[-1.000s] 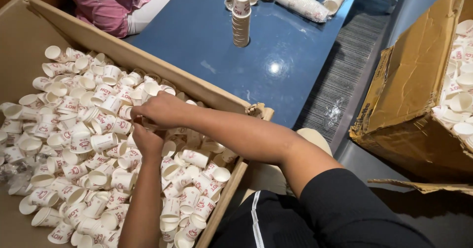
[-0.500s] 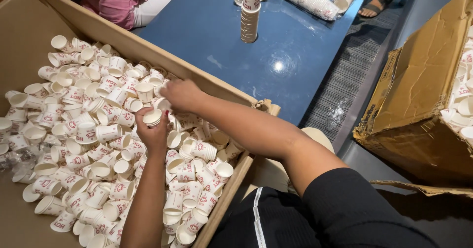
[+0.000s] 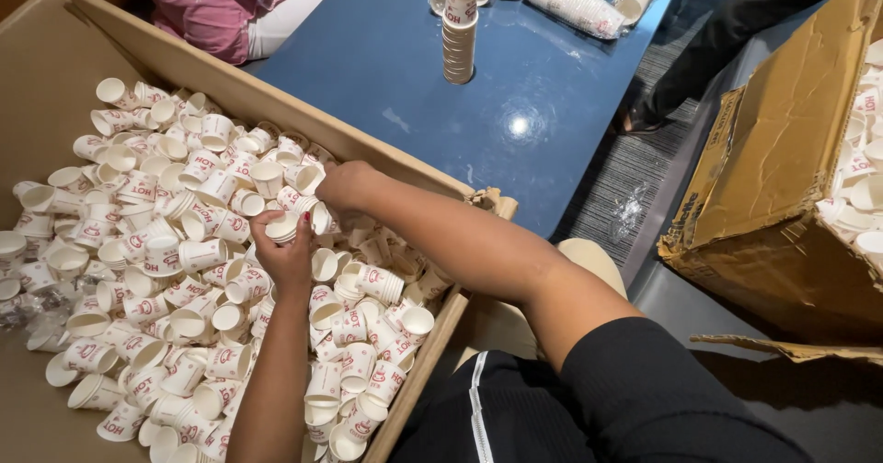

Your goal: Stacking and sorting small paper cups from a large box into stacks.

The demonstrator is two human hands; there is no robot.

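Here my left hand (image 3: 287,253) is clamped on a paper cup (image 3: 281,228) while my right hand (image 3: 342,185) closes on another (image 3: 321,217); squeezing could crush either.
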